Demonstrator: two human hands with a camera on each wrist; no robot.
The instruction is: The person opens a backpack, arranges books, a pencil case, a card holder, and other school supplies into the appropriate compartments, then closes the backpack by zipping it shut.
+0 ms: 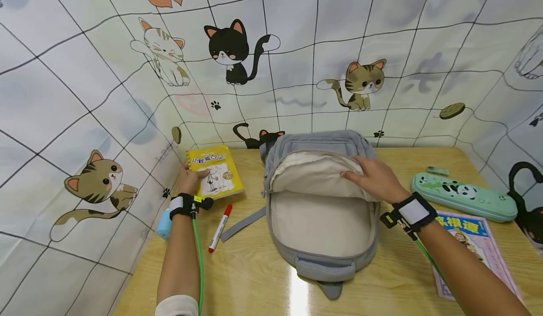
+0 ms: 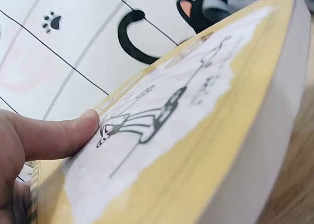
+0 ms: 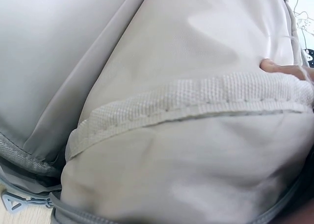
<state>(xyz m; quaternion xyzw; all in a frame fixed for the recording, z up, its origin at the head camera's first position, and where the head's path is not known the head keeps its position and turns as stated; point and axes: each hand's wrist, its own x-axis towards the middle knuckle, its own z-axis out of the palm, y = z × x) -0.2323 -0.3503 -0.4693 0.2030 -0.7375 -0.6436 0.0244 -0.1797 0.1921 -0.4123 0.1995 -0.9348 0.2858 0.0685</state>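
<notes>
My left hand (image 1: 189,180) grips a yellow book (image 1: 218,177) by its left edge, thumb across the cartoon cover. In the left wrist view the book (image 2: 171,135) is tilted, its white page edges facing right. A grey backpack (image 1: 323,271) lies unzipped on the table with its pale lining showing. With my right hand (image 1: 379,178) I hold the raised front flap (image 1: 311,177) at its right edge. The thumb (image 3: 277,68) presses on the flap's inside in the right wrist view; the other fingers are hidden behind the fabric.
A marker (image 1: 220,229) with a red cap lies left of the backpack, near a grey strap (image 1: 243,223). Something light blue (image 1: 163,224) stands behind the left wrist. On the right are a green panda pencil case (image 1: 464,197), a small green item (image 1: 438,171) and a pink-and-blue booklet (image 1: 488,255).
</notes>
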